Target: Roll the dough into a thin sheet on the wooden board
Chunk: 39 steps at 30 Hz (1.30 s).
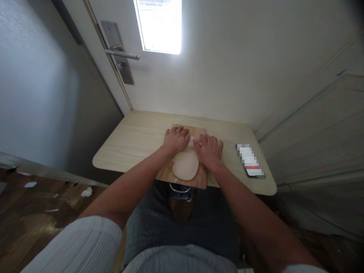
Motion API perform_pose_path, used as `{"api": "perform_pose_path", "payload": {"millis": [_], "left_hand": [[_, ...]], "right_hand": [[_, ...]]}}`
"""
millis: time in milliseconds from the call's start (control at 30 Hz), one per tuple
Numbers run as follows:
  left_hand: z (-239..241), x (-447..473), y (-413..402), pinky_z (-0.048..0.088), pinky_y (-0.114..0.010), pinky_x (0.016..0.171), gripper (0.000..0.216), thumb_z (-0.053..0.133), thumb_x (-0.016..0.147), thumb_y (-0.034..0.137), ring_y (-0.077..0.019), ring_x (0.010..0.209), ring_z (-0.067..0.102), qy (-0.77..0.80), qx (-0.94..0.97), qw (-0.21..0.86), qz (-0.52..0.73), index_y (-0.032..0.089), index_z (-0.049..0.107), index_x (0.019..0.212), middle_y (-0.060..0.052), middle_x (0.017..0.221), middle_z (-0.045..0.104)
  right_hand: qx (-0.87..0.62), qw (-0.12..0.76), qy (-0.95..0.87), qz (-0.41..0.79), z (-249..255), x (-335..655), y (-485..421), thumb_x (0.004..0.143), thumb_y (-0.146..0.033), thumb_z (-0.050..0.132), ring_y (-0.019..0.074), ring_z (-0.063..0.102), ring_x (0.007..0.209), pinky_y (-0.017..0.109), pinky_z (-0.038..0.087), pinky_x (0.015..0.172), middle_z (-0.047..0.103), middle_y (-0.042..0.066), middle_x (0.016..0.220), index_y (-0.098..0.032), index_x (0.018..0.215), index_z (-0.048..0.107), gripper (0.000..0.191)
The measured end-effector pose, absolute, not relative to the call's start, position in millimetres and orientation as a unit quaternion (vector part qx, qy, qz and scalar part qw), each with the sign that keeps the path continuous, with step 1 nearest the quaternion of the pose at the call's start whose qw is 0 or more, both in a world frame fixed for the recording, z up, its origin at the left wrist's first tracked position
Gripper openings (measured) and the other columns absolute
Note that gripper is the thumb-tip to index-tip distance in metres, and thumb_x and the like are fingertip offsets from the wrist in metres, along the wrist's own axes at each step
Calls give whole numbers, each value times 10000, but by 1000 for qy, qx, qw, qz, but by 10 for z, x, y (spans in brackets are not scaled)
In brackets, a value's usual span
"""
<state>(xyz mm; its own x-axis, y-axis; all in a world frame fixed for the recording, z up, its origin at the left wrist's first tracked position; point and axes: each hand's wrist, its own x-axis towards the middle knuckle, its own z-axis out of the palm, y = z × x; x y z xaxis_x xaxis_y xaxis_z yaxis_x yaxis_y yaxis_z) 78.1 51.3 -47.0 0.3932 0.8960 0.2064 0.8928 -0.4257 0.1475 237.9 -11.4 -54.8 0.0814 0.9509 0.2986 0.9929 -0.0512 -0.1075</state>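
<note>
A round, flattened piece of pale dough (186, 165) lies on a small wooden board (202, 178). My left hand (176, 138) is palm down over the far left part of the board, fingers stretched forward. Opposite it, my right hand (209, 149) also faces down, its fingers spread over the board's right edge. Both hands are at the dough's far side, with the thumbs close together. A little pale material shows between them; whether it is dough or a rolling pin under the palms, I cannot tell.
The board rests on a light wooden table (136, 132) against a white door (227, 64) with a metal handle (122, 54). A phone (250, 161) lies at the table's right. Scraps of paper (87, 192) litter the floor at left.
</note>
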Motion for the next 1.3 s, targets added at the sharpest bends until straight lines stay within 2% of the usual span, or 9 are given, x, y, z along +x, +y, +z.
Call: {"api": "perform_pose_path", "payload": {"millis": [167, 500, 700, 867, 1067, 1200, 1300], "left_hand": [[-478, 749, 384, 381, -560, 1087, 465, 274, 1055, 439, -308, 1338, 470, 531, 838, -10, 130, 271, 565, 1376, -88, 1466, 562], [-492, 678, 23, 424, -519, 1064, 516, 271, 1060, 460, -308, 1349, 484, 524, 840, -22, 143, 200, 540, 1415, -116, 1482, 561], [-534, 589, -237, 340, -441, 1168, 582, 287, 1065, 464, -287, 1403, 452, 510, 846, -21, 155, 97, 481, 1473, -155, 1497, 546], [-521, 525, -290, 382, -435, 1147, 527, 364, 1055, 458, -269, 1387, 477, 511, 843, 2, 168, 133, 525, 1437, -144, 1475, 570], [-516, 474, -267, 394, -440, 1147, 424, 430, 1042, 439, -255, 1361, 512, 499, 840, 41, 210, 195, 609, 1339, -101, 1450, 600], [-537, 390, -232, 397, -490, 1142, 437, 508, 1011, 459, -278, 1337, 527, 487, 837, 75, 237, 191, 587, 1347, -113, 1419, 611], [-502, 263, -226, 396, -508, 1148, 528, 619, 947, 493, -292, 1323, 533, 483, 832, 110, 251, 203, 551, 1383, -122, 1420, 597]], "right_hand": [[-713, 149, -682, -66, -580, 2373, -232, 1047, -532, 290, 355, 477, 1276, 543, 261, 1079, 582, 201, 1416, -139, 1400, 542, 586], [-711, 138, -688, -46, -611, 2331, -588, 1041, -516, 343, 362, 417, 1376, 602, 174, 1156, 498, 207, 1518, -109, 1490, 452, 615], [-705, 153, -692, -44, -574, 2290, -880, 1027, -519, 404, 364, 394, 1398, 608, 174, 1160, 505, 205, 1509, -108, 1476, 466, 611], [-686, 169, -708, -16, -515, 2356, -888, 1027, -435, 443, 310, 482, 1312, 559, 210, 1150, 607, 162, 1408, -160, 1374, 571, 461], [-663, 185, -726, 14, -510, 2579, -740, 1001, -397, 522, 308, 464, 1305, 500, 239, 1121, 660, 103, 1331, -218, 1287, 644, 359], [-640, 186, -744, 34, -473, 2669, -671, 996, -422, 551, 278, 538, 1151, 449, 302, 1067, 700, 90, 1190, -229, 1207, 685, 316], [-651, 190, -734, 37, -445, 2691, -666, 993, -433, 559, 272, 550, 1090, 420, 344, 1019, 705, 95, 1119, -212, 1179, 697, 320]]}}
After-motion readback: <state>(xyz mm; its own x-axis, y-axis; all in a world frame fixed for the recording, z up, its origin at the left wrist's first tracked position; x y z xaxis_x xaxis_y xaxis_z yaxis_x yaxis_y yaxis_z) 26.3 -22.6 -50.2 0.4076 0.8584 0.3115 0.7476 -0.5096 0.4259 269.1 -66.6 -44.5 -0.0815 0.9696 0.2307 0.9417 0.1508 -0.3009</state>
